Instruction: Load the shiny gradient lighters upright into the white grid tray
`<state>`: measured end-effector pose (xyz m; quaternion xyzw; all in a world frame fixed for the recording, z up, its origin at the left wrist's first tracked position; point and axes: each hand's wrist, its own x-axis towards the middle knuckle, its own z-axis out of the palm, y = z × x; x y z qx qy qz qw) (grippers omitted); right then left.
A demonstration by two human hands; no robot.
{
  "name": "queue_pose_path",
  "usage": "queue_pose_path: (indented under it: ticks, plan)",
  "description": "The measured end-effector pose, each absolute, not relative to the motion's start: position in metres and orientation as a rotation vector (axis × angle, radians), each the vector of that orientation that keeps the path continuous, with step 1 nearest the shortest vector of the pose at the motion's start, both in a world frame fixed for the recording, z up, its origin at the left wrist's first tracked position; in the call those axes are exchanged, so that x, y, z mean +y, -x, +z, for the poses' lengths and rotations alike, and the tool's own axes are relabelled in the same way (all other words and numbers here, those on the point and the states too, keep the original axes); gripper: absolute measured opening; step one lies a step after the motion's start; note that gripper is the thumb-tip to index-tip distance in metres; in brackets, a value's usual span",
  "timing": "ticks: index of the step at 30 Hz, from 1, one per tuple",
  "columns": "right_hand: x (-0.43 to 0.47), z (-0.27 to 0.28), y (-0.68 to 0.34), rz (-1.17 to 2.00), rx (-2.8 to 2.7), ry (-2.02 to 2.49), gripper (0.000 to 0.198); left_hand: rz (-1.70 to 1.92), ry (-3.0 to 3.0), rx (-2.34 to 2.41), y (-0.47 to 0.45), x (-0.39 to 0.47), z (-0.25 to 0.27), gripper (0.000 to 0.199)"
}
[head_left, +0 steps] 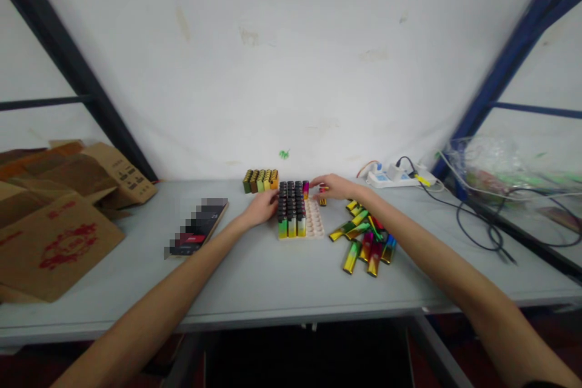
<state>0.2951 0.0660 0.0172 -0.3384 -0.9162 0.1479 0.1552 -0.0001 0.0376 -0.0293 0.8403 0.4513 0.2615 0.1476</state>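
Observation:
A pale tray [314, 223] with round holes stands mid-table. Rows of black-topped lighters [291, 209] fill its left part, and a magenta lighter [306, 189] stands at its back. Against the left side of these lighters, my left hand [261, 207] is curled, its fingertips partly hidden. My right hand [333, 187] is behind the tray's right side, fingers stretched toward the magenta lighter; I cannot tell if they touch it. Below that palm is a gold and red piece [322, 197]. Shiny coloured lighter-shaped pieces [364, 236] lie in a loose pile right of the tray.
Another block of gold and green pieces [260, 180] stands by the wall. Left lies a dark flat box [200, 227], partly pixelated, and cardboard boxes [68, 212]. Right are a power strip [393, 176], black cables [491, 227] and clear plastic bags [486, 160]. Metal posts flank the table.

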Motion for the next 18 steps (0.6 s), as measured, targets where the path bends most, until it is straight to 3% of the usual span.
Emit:
queue_pose_path:
  ticks: [4, 13, 18]
  plan:
    - [0.06, 0.008, -0.307, 0.242, -2.688, 1.017, 0.038, 0.763, -2.437, 1.292, -0.001, 0.037, -0.029, 0.03]
    - [0.031, -0.005, -0.321, 0.249, -2.532, 0.987, 0.043, 0.76, -2.42, 1.298, -0.002, 0.034, -0.027, 0.028]
    - [0.025, -0.012, -0.321, 0.544, -2.168, 1.061, 0.057, 0.754, -2.421, 1.326, -0.001, 0.035, -0.026, 0.028]
